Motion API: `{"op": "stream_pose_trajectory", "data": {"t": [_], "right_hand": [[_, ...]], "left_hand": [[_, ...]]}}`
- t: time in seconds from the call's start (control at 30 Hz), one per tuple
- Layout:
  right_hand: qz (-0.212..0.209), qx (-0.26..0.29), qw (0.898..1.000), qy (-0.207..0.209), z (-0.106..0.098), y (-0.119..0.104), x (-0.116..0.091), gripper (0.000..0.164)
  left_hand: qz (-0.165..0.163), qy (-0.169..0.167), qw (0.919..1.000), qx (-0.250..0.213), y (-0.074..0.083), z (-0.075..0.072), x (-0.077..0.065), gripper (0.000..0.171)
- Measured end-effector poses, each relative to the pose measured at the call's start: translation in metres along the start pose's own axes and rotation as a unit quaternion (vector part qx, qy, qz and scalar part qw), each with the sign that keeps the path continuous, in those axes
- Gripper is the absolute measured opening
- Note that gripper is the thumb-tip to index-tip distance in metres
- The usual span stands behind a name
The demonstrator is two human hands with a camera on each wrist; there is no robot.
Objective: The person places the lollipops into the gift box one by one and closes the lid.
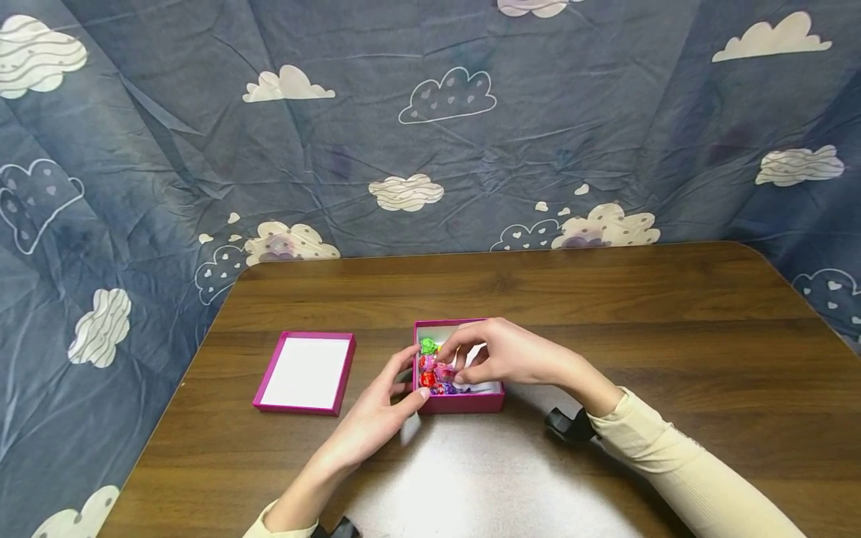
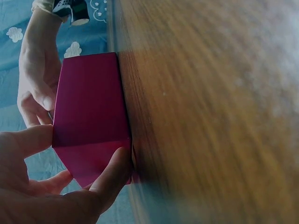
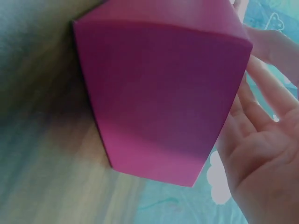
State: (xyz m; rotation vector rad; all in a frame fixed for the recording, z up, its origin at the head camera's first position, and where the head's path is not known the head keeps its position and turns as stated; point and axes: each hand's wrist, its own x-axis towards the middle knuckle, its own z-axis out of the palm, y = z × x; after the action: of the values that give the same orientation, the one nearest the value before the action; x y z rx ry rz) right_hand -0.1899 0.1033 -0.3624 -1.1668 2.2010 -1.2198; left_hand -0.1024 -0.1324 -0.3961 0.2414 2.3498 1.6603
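A magenta box (image 1: pixel 464 404) with a white inside stands on the table, and several wrapped candies are gathered along its left side. Among them are a green candy (image 1: pixel 428 345) and a red candy (image 1: pixel 427 379). My left hand (image 1: pixel 377 411) holds the box at its left end, thumb at the near corner and fingers along the left wall. Over the box's inside, my right hand (image 1: pixel 501 355) pinches a pink candy (image 1: pixel 445 372) between thumb and fingers. In the right wrist view the box wall (image 3: pixel 163 93) hides the fingertips and the candy.
To the left of the box lies its magenta lid (image 1: pixel 306 373), white inside facing up. The brown wooden table (image 1: pixel 605 299) reaches back to a blue cloth (image 1: pixel 457 157) with clouds. A black strap (image 1: pixel 570 424) hangs at the right wrist.
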Motion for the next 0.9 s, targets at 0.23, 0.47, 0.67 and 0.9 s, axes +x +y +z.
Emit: {"op": "stream_pose_trajectory", "data": {"t": [0.23, 0.47, 0.67, 0.9], "right_hand": [[0.004, -0.018, 0.997, 0.075, 0.002, -0.003, -0.017, 0.025], [0.024, -0.008, 0.989, 0.145, 0.009, -0.015, -0.028, 0.023], [0.027, -0.026, 0.986, 0.165, 0.026, -0.034, -0.025, 0.025], [0.01, -0.022, 0.988, 0.155, 0.056, -0.055, -0.01, 0.034]], "left_hand": [[0.002, 0.003, 1.0, -0.003, 0.004, 0.0, -0.001, 0.063], [0.009, 0.018, 0.9993, 0.032, 0.007, -0.007, -0.002, 0.059], [0.017, 0.07, 0.9918, 0.105, 0.016, -0.027, -0.011, 0.053], [0.075, 0.135, 0.9614, 0.228, 0.013, -0.062, -0.028, 0.04]]}}
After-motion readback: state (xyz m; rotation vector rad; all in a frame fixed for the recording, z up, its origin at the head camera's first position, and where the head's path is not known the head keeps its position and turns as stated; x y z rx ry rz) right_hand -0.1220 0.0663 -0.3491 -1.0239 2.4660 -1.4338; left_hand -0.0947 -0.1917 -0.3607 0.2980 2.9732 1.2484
